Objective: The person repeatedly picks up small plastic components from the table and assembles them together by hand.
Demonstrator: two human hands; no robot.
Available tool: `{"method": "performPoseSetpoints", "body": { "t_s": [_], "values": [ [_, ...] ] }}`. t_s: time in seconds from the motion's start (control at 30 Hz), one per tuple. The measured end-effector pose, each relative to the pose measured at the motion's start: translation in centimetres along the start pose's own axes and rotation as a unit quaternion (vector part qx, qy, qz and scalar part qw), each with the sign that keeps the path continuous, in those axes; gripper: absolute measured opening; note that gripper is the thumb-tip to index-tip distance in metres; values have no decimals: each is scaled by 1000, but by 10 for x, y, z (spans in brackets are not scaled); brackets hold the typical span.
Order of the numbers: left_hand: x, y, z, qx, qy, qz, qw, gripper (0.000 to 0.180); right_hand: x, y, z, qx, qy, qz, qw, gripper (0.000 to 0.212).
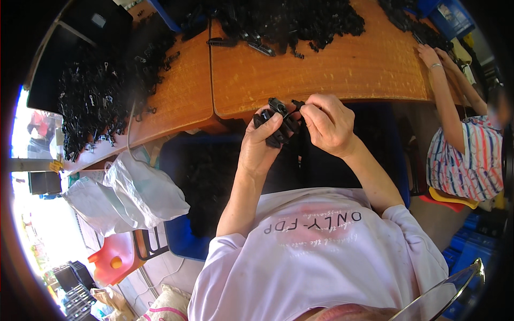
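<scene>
Just beyond the table's near edge, my left hand [256,148] is closed around several black plastic parts [277,140], the thumb lying across them. Beside it, my right hand [333,127] pinches a small black piece [296,105] between thumb and fingertips, right against the bunch in the left hand. Whether that piece is joined to the others I cannot tell. Below both hands sits a large blue bin [179,239] with dark contents in shadow.
Heaps of black plastic parts [300,24] cover the far side of the wooden table [321,75]; another pile [101,101] lies at left. White plastic bags [144,187] hang at the left edge. A co-worker in a striped top [466,155] handles parts at right.
</scene>
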State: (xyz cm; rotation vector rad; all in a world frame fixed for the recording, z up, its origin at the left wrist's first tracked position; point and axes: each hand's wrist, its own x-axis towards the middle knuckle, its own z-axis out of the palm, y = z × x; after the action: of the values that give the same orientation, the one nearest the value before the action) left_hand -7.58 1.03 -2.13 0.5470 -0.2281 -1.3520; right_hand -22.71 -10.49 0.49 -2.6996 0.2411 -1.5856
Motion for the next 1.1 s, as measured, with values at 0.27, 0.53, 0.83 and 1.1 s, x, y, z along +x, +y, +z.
{"method": "performPoseSetpoints", "body": {
  "t_s": [0.27, 0.53, 0.83, 1.1],
  "values": [
    [-3, -8, 5, 12, 37, -33, 999, 23, 1, -14, -15, -48, -31, -42, 997, 35],
    [-6, -4, 0, 38, 6, -84, 996, 20, 19, -19, -38, 223, -115, 123, 960, 23],
    [-11, 4, 7, 102, 13, -149, 983, 14, 21, -13, -38, 172, -199, 37, 964, 19],
    [-22, 13, 18, 291, -2, -126, 948, 28, 11, -14, -44, 207, -203, 100, 952, 18]
  ]
}}
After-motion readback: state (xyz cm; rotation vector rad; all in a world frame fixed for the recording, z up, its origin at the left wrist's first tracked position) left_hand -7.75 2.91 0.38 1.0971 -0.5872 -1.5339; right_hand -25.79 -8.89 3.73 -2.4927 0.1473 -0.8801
